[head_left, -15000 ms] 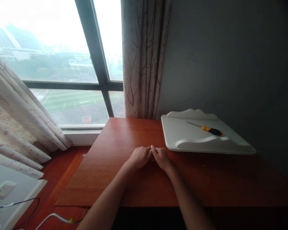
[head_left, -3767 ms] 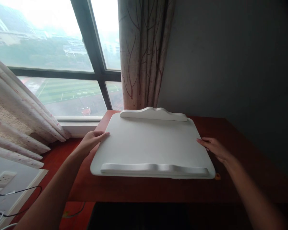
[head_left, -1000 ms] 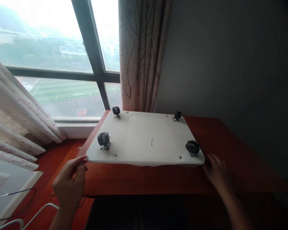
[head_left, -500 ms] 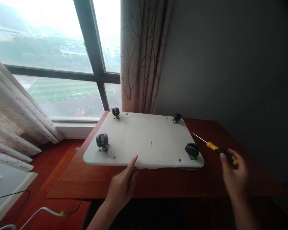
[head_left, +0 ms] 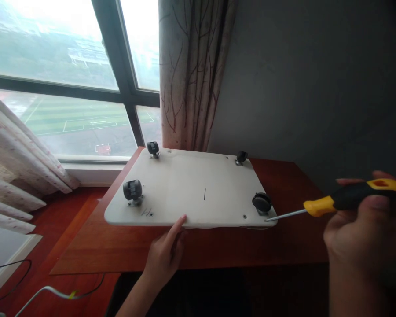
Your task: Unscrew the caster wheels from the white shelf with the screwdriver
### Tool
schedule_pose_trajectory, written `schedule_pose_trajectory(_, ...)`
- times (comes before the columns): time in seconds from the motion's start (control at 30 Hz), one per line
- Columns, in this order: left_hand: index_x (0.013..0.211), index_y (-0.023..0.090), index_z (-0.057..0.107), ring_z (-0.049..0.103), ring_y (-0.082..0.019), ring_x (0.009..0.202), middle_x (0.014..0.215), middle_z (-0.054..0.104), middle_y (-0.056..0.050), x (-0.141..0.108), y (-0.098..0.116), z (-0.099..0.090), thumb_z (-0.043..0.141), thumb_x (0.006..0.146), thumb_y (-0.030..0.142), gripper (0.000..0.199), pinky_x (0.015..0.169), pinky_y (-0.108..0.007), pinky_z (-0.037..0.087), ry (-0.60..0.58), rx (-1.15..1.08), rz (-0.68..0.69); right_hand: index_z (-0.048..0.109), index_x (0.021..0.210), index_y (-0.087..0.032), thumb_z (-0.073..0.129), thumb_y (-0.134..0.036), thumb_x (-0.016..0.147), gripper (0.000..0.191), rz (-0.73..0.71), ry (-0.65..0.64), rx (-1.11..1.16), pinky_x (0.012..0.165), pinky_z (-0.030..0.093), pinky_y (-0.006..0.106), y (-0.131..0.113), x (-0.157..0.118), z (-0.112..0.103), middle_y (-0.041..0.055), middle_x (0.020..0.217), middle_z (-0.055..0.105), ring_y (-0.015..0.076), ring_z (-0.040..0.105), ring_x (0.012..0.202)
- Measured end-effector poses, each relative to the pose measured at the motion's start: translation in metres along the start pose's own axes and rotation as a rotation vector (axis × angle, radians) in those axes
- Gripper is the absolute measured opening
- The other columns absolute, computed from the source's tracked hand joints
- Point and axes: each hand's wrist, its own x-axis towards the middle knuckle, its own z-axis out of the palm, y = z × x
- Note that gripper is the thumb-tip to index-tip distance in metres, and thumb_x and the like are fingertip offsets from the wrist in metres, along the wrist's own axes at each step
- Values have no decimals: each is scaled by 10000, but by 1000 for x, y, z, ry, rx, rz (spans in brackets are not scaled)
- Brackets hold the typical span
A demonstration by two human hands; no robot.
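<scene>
A white board (head_left: 181, 185) with rounded corners lies on the table, several black caster wheels pointing up from it. My left hand (head_left: 165, 248) is at the near edge, its index fingertip resting on the board and the other fingers curled, holding nothing. On the right, my right hand (head_left: 359, 233) grips a yellow and black screwdriver (head_left: 350, 198) by its handle. The metal shaft points left, and its tip appears beside the base of the near right caster (head_left: 262, 202); whether it touches a screw I cannot tell.
The reddish-brown wooden table (head_left: 125, 251) extends past the board. Behind it are a curtain (head_left: 191, 79), a large window (head_left: 46, 119) and a grey wall (head_left: 284, 88). A white cable (head_left: 49, 289) runs across the floor at lower left.
My right hand has brought the screwdriver closer to the camera, and its tip has moved down to the near right caster's base. My left hand stays on the board's edge. The view shifted slightly.
</scene>
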Motion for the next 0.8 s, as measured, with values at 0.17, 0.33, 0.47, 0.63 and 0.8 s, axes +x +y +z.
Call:
schedule_pose_trajectory(0.17,1535,296,308,726,-162,859,1007,743,-44,0,0,0,479,947,127,635,753,-239,589,1,6,2,622,1217,-181,584,-404,863,420,-32,-37,59,851,530,506,1,-11,27,77,871,631,258,654,793)
schedule_pose_trajectory(0.33,1533,308,303,723,-153,858,1013,742,-37,1,1,-1,486,948,126,640,751,-227,584,-6,1,-7,595,1252,-142,576,-400,883,450,5,-89,67,808,545,462,13,-20,33,109,901,651,257,665,831)
schedule_pose_trajectory(0.47,1534,288,311,720,-162,846,1007,742,-48,0,1,0,477,944,129,632,755,-244,588,-10,1,-6,573,1277,-178,561,-406,896,444,12,-116,37,789,548,423,17,-25,36,105,934,656,262,679,891)
schedule_pose_trajectory(0.63,1543,295,290,719,-162,829,995,742,-47,1,2,0,471,943,130,648,752,-246,586,-9,15,-1,531,1321,-184,509,-425,923,465,-6,-186,-51,802,548,437,15,-25,36,125,1008,657,284,673,964)
schedule_pose_trajectory(0.8,1544,295,270,713,-139,831,995,737,-35,0,1,0,472,947,128,652,765,-223,574,-27,14,-12,570,1269,-212,557,-401,890,423,-1,-244,51,884,518,461,5,-21,41,103,1048,641,261,642,958)
